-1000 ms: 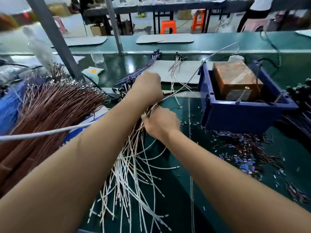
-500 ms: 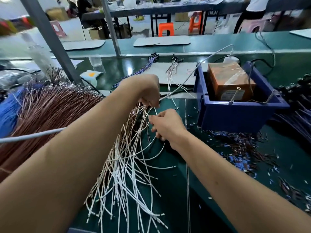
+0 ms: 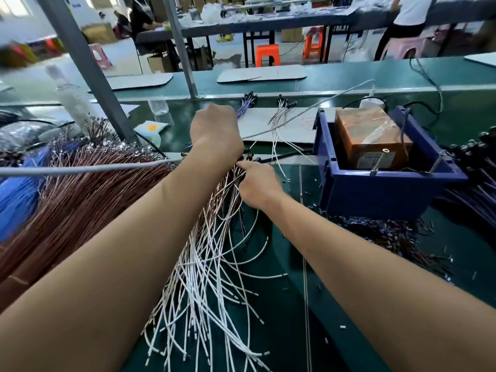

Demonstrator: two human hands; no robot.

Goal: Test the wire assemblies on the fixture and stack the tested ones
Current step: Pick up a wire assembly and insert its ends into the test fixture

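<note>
Green matting point(image 3: 281, 304) runs under your arms, with more benches and orange stools behind. Your left hand point(image 3: 214, 132) is fisted over the top of the wires point(image 3: 212, 253), and it has climbed back up since half a second ago — knuckles now toward the far edge. Your right hand point(image 3: 257, 186), just below and touching it, has moved up too, fingers curled and pinching the wire ends. From the grip the white and copper strands fan down toward you. Right of it sits the blue bin point(image 3: 381, 191) holding a brown box point(image 3: 373, 138); left lies the copper bundle point(image 3: 80, 200).
</note>
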